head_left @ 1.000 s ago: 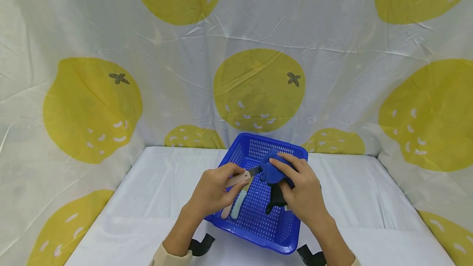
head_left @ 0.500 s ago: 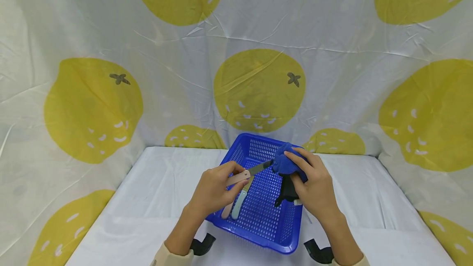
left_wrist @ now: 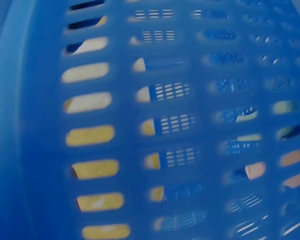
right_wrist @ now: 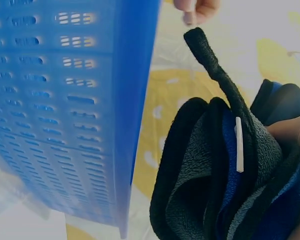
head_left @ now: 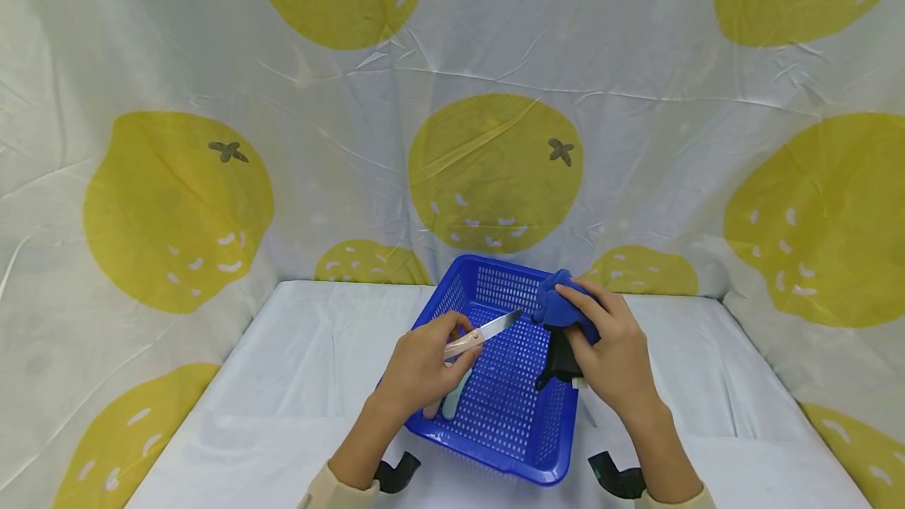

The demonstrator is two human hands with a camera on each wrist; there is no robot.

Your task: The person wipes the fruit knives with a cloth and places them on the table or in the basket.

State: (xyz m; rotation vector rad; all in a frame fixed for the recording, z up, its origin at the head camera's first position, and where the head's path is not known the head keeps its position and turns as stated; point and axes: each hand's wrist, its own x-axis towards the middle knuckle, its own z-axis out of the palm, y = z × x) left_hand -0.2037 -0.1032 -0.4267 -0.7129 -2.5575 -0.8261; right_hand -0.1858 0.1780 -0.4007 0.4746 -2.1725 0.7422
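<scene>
My left hand (head_left: 419, 364) pinches a small knife by its pale pink handle (head_left: 463, 342). The bare blade (head_left: 500, 324) points up and to the right, above the basket. In my right hand (head_left: 613, 348) is a bunched blue cloth (head_left: 562, 306), just right of the knife tip. Its black-edged grey underside (right_wrist: 187, 202) and a hanging loop (right_wrist: 210, 57) show in the right wrist view. Two more knives lie in the basket, one with a light blue handle (head_left: 456, 400), the other with a pink handle (head_left: 432, 407), both partly hidden behind my left hand.
The blue perforated plastic basket (head_left: 488, 458) stands on a white-covered table (head_left: 283, 383), under both hands. Its slotted wall (left_wrist: 45, 150) fills the left wrist view. Behind the table hangs a pale curtain (head_left: 636, 179) printed with yellow fruit.
The cloth has slid off the blade as my right hand moved right and slightly up. My left hand has shifted a little right, and the knife is turned so its blade shows brighter.
</scene>
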